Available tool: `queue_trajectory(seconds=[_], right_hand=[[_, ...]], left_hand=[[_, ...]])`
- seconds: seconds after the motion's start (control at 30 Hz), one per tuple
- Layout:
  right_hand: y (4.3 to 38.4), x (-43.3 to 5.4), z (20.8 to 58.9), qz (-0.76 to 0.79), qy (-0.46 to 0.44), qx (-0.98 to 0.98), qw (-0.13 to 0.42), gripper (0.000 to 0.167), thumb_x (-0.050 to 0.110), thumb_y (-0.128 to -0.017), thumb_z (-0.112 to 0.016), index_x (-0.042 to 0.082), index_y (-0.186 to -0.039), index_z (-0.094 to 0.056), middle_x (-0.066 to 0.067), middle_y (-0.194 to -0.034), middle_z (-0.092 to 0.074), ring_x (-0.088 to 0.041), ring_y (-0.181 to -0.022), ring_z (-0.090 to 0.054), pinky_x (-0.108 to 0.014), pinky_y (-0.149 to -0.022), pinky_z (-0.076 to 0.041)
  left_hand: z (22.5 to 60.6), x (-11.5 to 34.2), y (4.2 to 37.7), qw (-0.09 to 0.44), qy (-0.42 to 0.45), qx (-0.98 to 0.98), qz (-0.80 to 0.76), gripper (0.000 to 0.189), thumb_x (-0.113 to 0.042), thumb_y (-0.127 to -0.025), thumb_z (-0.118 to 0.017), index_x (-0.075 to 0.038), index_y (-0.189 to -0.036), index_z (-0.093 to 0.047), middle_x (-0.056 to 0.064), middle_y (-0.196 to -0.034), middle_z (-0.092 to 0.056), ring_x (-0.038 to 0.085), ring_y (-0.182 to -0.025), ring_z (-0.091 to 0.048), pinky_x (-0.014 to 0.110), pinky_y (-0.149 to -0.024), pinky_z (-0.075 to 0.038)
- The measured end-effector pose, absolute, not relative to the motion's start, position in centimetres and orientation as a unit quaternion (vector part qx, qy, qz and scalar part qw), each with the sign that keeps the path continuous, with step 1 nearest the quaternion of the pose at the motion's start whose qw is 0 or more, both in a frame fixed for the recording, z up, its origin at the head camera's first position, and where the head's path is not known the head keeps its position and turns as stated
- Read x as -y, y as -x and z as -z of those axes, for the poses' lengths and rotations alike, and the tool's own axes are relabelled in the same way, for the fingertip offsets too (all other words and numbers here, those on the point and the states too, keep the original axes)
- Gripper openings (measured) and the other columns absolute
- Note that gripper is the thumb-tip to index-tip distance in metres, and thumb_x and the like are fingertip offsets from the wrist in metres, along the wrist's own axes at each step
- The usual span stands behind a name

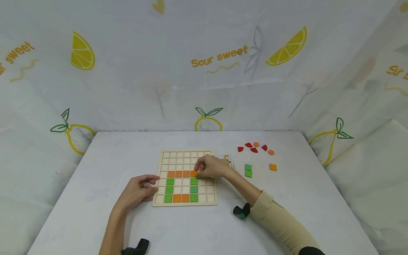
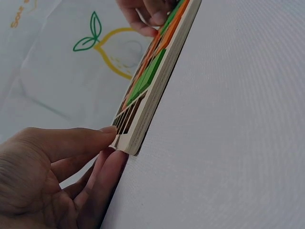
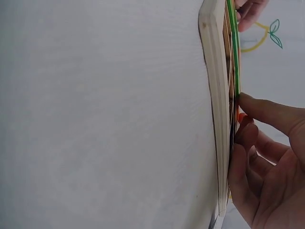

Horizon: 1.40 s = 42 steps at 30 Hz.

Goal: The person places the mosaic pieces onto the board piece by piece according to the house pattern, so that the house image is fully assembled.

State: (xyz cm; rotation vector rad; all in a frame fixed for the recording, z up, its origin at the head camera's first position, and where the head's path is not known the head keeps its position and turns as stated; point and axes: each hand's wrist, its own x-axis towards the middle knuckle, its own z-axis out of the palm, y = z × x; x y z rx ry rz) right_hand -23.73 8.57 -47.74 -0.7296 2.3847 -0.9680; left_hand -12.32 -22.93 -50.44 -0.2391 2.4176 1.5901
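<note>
A square wooden grid board (image 1: 204,200) lies on the table, with orange and green square tiles set in some of its cells. My left hand (image 1: 139,189) grips the board's left edge; in the left wrist view its thumb (image 2: 81,140) is on the top face and other fingers are against the side. Over the board, the right hand (image 1: 210,166) pinches an orange square tile (image 1: 193,174) at the right end of the orange row. In the right wrist view a sliver of that orange tile (image 3: 242,116) shows between thumb and finger. Below it sits a green tile (image 1: 193,181).
A printed pattern card (image 1: 230,160) lies right of the board, partly behind the right hand. Farther right are two green squares (image 1: 248,170), an orange square (image 1: 273,167), several red quarter pieces (image 1: 254,150) and two orange discs (image 1: 271,152). White printed cloth (image 1: 178,106) stands behind.
</note>
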Motion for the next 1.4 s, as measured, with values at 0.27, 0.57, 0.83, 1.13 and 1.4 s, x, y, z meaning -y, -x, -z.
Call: queue_trajectory(seconds=[0.27, 0.57, 0.83, 1.13, 1.4], right_hand=[[23.6, -8.6, 47.7, 0.341, 0.262, -0.873, 0.231, 0.018, 0.018, -0.092, -0.086, 0.01, -0.102, -0.074, 0.005, -0.073, -0.06, -0.008, -0.063, -0.051, -0.02, -0.059, -0.04], [24.0, -9.8, 47.4, 0.357, 0.241, -0.872, 0.23, 0.017, 0.019, -0.093, -0.083, 0.01, -0.106, -0.074, 0.002, -0.078, -0.064, -0.01, -0.06, -0.056, -0.021, -0.057, -0.047], [25.0, -12.1, 46.3, 0.37, 0.209, -0.88, 0.213, 0.024, 0.025, -0.096, -0.08, 0.009, -0.112, -0.074, -0.005, -0.09, -0.067, -0.015, -0.061, -0.059, -0.025, -0.056, -0.051], [27.1, -16.4, 46.3, 0.408, 0.165, -0.881, 0.174, 0.027, 0.022, -0.099, -0.078, 0.003, -0.119, -0.072, -0.01, -0.096, -0.067, -0.018, -0.065, -0.06, -0.027, -0.062, -0.055], [29.1, -21.2, 47.2, 0.416, 0.093, -0.894, 0.142, 0.035, 0.022, -0.099, -0.078, -0.001, -0.125, -0.071, -0.01, -0.093, -0.069, -0.015, -0.064, -0.058, -0.024, -0.058, -0.053]], left_hand=[[50.5, 22.9, 12.2, 0.118, 0.078, -0.828, -0.542, 0.046, -0.006, -0.092, -0.08, -0.003, -0.137, -0.071, 0.014, -0.122, -0.066, 0.017, -0.092, -0.065, 0.031, -0.069, -0.068], [50.7, 23.1, 12.1, 0.123, 0.081, -0.823, -0.548, 0.048, -0.007, -0.092, -0.08, -0.003, -0.139, -0.07, 0.014, -0.123, -0.066, 0.015, -0.092, -0.065, 0.03, -0.07, -0.068], [50.8, 23.1, 12.2, 0.123, 0.082, -0.821, -0.551, 0.048, -0.008, -0.092, -0.081, -0.004, -0.138, -0.07, 0.014, -0.123, -0.067, 0.016, -0.092, -0.066, 0.03, -0.07, -0.068], [50.9, 23.2, 12.4, 0.122, 0.078, -0.825, -0.546, 0.047, -0.009, -0.092, -0.081, -0.004, -0.138, -0.071, 0.014, -0.123, -0.067, 0.016, -0.092, -0.066, 0.029, -0.069, -0.067], [50.6, 23.2, 12.4, 0.122, 0.074, -0.826, -0.546, 0.047, -0.009, -0.093, -0.081, -0.004, -0.138, -0.071, 0.014, -0.123, -0.067, 0.016, -0.093, -0.066, 0.029, -0.07, -0.067]])
